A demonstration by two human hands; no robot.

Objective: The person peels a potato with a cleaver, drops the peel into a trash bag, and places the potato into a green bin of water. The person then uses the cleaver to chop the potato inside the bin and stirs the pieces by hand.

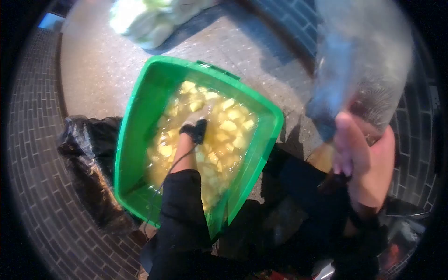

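A green plastic tub (126, 154) holds cloudy water with many pale yellow chunks (228, 125), which look like cut potatoes. My left hand (198, 115) reaches down into the water among these chunks, a black strap around its wrist. Its fingers are under the surface and hidden. To the right of the tub, my right hand (357, 161) is closed around the lower end of a clear plastic bag (378, 60). The bag rises to the top of the view and is blurred. What it contains, if anything, does not show.
A black plastic bag (91, 163) lies against the tub's left side. Beyond the tub, a bag of pale green vegetables (144, 23) rests on the speckled surface (93, 70). Dark brick-patterned paving (42, 163) borders both sides. A thin cable (161, 186) runs along my left forearm.
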